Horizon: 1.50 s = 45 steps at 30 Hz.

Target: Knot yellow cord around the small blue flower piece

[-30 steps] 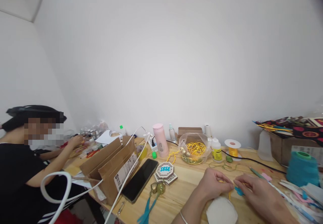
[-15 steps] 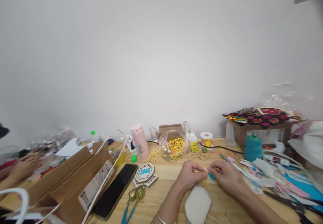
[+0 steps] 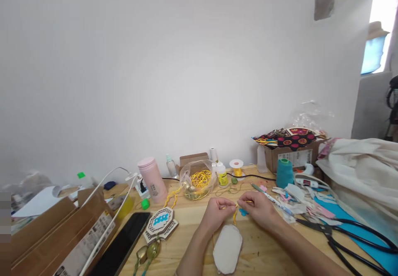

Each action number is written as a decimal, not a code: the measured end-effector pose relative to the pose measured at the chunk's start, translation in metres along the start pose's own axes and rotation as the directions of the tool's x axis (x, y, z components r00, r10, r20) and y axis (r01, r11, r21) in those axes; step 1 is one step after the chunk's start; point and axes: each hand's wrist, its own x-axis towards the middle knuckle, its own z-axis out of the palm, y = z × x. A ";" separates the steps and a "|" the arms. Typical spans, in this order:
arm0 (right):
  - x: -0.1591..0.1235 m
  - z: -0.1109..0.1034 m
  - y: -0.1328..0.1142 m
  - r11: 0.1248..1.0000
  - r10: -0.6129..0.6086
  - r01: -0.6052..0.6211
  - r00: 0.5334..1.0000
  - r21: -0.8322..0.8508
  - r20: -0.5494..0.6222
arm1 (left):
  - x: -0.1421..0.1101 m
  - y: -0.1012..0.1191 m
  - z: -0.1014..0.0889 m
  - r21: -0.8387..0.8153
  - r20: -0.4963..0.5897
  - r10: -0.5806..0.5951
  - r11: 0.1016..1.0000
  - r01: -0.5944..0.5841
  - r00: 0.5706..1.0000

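My left hand point(image 3: 217, 213) pinches a yellow cord point(image 3: 235, 216) just above a pale, eight-sided piece point(image 3: 228, 249) that lies on the table. Facing it, my right hand point(image 3: 255, 206) is closed with fingertips pressed together on the same cord. Under the right fingers a small blue shape point(image 3: 243, 212) shows in part. The cord runs down to the top edge of the pale piece. To the left lies a finished-looking octagonal ornament point(image 3: 161, 222) with a blue pattern, a yellow braided loop and brass-coloured bells point(image 3: 152, 250).
A phone point(image 3: 126, 243) and a cardboard box point(image 3: 71, 238) lie on the left. Behind stand a pink tumbler point(image 3: 152, 179), a bag of yellow cord point(image 3: 200, 180), a glue bottle point(image 3: 222, 175) and a spool point(image 3: 236, 169). Black-handled scissors point(image 3: 328, 229) and a teal thread cone point(image 3: 284, 174) are on the right.
The view has turned to the right, so everything sits further left and a window area appears. Both hands keep their pinch on the cord above the pale piece.
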 end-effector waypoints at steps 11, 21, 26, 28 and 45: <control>0.001 0.005 0.002 0.989 0.025 -0.034 0.998 -0.142 -0.064 | 0.000 -0.001 0.002 0.002 0.037 -0.022 1.000 0.022 0.999; 0.001 0.000 0.002 0.997 -0.006 0.002 0.999 -0.078 -0.044 | 0.000 0.002 0.000 -0.049 0.010 0.013 0.999 -0.012 1.000; 0.000 0.001 0.000 0.992 0.000 -0.010 0.997 -0.129 -0.075 | 0.000 0.002 0.001 -0.052 0.017 0.008 0.999 -0.007 1.000; 0.001 0.003 0.003 0.997 0.048 -0.052 0.996 -0.048 -0.080 | 0.001 0.000 0.000 -0.036 0.006 0.007 0.999 -0.006 1.000; 0.006 0.010 0.010 0.929 0.201 -0.175 0.978 0.326 -0.049 | 0.000 0.004 0.001 -0.026 -0.045 0.028 0.999 -0.030 0.999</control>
